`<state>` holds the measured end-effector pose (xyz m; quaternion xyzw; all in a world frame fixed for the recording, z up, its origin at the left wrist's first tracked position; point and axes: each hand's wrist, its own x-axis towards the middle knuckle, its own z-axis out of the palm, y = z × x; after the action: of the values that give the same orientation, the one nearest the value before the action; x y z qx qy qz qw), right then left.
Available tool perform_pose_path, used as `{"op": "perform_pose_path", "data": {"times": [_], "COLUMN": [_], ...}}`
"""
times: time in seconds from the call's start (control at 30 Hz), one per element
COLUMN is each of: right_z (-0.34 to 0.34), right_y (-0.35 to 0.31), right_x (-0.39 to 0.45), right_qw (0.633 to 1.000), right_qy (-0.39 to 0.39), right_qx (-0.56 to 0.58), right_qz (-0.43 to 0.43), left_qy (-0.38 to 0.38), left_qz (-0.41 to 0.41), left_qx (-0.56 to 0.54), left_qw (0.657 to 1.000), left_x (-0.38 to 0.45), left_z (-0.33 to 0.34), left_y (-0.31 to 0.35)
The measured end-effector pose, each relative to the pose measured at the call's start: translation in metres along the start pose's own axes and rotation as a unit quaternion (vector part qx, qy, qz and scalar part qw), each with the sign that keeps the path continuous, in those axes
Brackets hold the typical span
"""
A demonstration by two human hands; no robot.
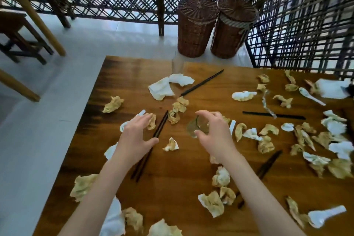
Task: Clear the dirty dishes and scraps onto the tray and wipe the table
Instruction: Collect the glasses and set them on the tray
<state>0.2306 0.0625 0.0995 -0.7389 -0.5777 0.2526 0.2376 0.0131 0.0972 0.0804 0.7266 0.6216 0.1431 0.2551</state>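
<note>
Wooden tabletop [191, 178] strewn with crumpled napkins [211, 203] and dark chopsticks [151, 145]. Right hand [214, 134] pinches a clear glass [197, 126] in its grip, held above the wood. Left hand [134, 136], fingers spread, hovers left of that grip, over the chopsticks.

My left hand [134, 134] hides part of the chopsticks [161, 124]. The far glass [177, 65] blurs, and the napkin [334, 88] is cut by the right edge.
</note>
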Motion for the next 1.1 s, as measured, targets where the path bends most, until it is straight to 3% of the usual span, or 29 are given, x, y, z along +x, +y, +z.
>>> {"op": "perform_pose_path", "data": {"times": [0.4,0.7,0.93,1.1], "right_z": [-0.015,-0.010,-0.005,-0.006], "right_y": [0.026,0.054,0.068,0.074], "right_x": [0.145,0.227,0.240,0.231], "right_qw": [1.000,1.000,1.000,0.999], "right_qy": [-0.004,0.016,0.018,0.007], "right_qx": [-0.015,-0.002,0.005,0.021], "right_qz": [-0.014,-0.007,0.012,0.024], "left_qy": [0.046,0.063,0.060,0.090], "left_qz": [0.023,-0.035,-0.071,-0.053], "left_qx": [-0.031,-0.071,-0.071,-0.098], "left_qw": [0.998,0.995,0.993,0.990], "left_x": [0.180,0.307,0.354,0.350], "left_z": [0.041,0.097,0.116,0.115], "left_y": [0.036,0.044,0.046,0.050]}}
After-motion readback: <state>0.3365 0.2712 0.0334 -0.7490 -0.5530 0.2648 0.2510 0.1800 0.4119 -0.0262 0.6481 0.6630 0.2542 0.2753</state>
